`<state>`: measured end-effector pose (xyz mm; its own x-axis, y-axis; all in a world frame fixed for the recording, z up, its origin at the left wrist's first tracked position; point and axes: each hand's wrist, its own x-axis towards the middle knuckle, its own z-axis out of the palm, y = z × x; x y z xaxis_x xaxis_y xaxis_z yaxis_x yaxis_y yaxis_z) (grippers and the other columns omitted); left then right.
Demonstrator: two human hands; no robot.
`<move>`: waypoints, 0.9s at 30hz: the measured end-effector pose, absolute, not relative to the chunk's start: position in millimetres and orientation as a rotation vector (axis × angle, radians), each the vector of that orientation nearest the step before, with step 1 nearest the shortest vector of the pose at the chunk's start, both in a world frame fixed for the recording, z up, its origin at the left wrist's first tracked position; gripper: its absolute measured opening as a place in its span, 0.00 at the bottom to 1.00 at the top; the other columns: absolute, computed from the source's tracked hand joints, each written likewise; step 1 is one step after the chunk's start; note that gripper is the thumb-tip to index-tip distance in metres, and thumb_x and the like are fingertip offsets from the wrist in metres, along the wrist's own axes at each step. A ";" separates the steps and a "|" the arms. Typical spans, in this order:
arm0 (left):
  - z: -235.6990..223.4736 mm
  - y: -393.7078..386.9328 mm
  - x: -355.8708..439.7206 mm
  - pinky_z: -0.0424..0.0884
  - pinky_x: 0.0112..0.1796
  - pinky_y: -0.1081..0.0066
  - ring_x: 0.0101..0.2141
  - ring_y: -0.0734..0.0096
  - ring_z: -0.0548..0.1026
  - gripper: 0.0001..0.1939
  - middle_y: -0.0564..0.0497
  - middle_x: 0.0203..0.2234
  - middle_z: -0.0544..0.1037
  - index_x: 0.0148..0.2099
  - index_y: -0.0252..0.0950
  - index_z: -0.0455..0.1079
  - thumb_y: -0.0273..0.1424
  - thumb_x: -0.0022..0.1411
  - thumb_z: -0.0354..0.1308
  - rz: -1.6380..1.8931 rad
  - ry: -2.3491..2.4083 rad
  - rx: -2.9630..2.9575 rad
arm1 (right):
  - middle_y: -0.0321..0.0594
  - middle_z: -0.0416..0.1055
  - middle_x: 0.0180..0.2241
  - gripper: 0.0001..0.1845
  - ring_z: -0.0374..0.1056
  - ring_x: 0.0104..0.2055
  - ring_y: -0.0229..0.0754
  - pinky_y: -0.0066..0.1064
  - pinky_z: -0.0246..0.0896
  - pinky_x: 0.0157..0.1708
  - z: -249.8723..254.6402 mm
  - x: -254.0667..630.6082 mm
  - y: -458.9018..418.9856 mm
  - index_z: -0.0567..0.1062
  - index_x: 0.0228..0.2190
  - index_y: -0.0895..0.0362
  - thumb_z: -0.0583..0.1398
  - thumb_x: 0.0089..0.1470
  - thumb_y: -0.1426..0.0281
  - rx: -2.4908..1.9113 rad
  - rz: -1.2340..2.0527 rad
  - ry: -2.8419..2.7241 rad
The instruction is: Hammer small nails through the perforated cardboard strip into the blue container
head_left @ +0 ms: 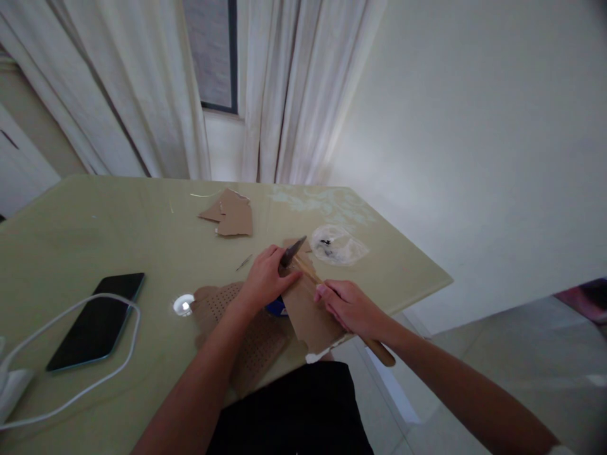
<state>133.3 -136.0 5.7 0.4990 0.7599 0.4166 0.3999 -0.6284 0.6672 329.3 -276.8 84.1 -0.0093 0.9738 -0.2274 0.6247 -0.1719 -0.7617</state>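
Note:
A hammer (310, 273) with a dark metal head and a wooden handle lies slantwise over a piece of brown cardboard (310, 319). My right hand (348, 306) is closed around the handle, whose end sticks out past the table edge. Close to the metal head, my left hand (268, 275) is closed, with thumb and fingers on either side of the head. Under my left forearm is a brown cardboard sheet (220, 306) punched with rows of small holes. Something blue (277, 308) shows partly between the two cardboard pieces; its kind is hidden.
A crumpled clear plastic bag (339, 245) with small dark bits lies beyond my hands. Torn cardboard (236, 215) and a few thin nail-like pieces (244, 262) are on the table (142, 221). At left are a black tablet or phone (99, 322) and a white cable (71, 404).

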 end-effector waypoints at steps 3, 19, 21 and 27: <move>6.8 -137.0 133.3 0.74 0.51 0.56 0.47 0.54 0.77 0.16 0.46 0.44 0.78 0.53 0.37 0.73 0.36 0.65 0.67 0.988 0.936 2.220 | 0.30 0.61 0.19 0.25 0.57 0.16 0.29 0.22 0.50 0.18 84.2 331.9 -276.5 0.77 0.36 0.59 0.52 0.74 0.54 -1.833 1.113 -1.615; -9.7 -123.2 132.1 0.77 0.52 0.56 0.51 0.55 0.80 0.26 0.41 0.55 0.82 0.61 0.39 0.75 0.46 0.67 0.65 0.993 0.945 1.722 | 0.27 0.56 0.20 0.30 0.53 0.19 0.33 0.26 0.50 0.20 51.0 367.6 -135.9 0.68 0.40 0.54 0.51 0.70 0.39 -1.190 0.308 -1.143; -11.0 -122.5 131.5 0.76 0.54 0.54 0.52 0.53 0.81 0.27 0.40 0.55 0.83 0.61 0.38 0.75 0.48 0.67 0.65 0.945 0.917 1.646 | 0.26 0.55 0.20 0.30 0.51 0.18 0.33 0.27 0.48 0.19 31.7 363.1 -122.3 0.67 0.40 0.53 0.50 0.70 0.39 -1.119 0.357 -1.074; -10.4 -125.6 131.3 0.75 0.57 0.53 0.55 0.51 0.82 0.29 0.39 0.57 0.84 0.59 0.39 0.77 0.53 0.66 0.67 0.850 0.963 1.374 | 0.28 0.56 0.19 0.30 0.53 0.18 0.33 0.27 0.50 0.20 -0.6 374.5 -127.8 0.68 0.39 0.54 0.50 0.71 0.40 -1.126 0.395 -1.049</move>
<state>131.3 -125.6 -10.4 0.3909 0.9187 -0.0564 0.0581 0.0365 0.9976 374.5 -127.8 -0.6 0.4933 0.7248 0.4809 0.2274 0.4261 -0.8756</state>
